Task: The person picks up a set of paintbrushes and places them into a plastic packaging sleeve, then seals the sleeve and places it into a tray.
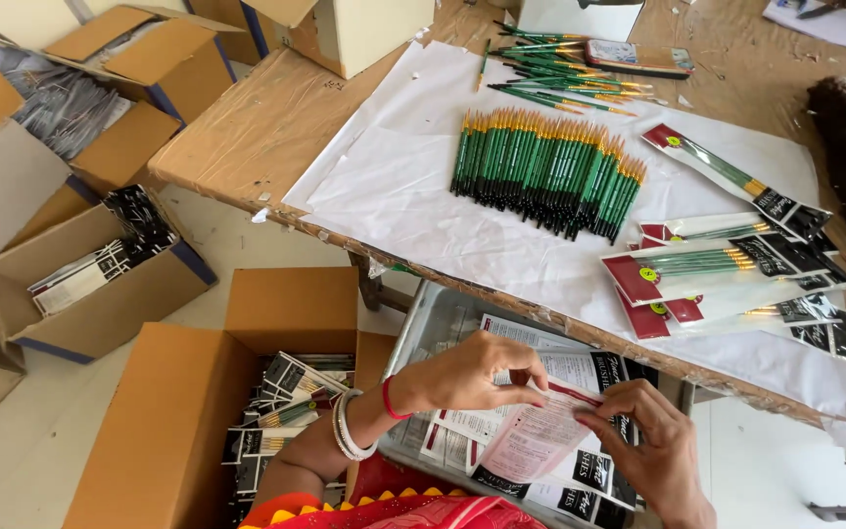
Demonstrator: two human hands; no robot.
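Observation:
My left hand (472, 374), with red and white bangles on the wrist, pinches the upper edge of a flat clear packet with a printed card insert (533, 439). My right hand (650, 453) grips the same packet at its right side, near a red strip along the top. Under the packet lies a stack of similar black-and-white printed sleeves (580, 475) in a grey tray (423, 323). On the table above, a row of green-handled paintbrushes (545, 171) lies on white paper (413, 196), apart from both hands.
Packed brush sets (736, 264) lie at the table's right. More loose brushes (560, 73) sit farther back by a phone (638, 57). An open cardboard box of packed sets (276, 411) stands left of my arm, other boxes (100, 284) on the floor.

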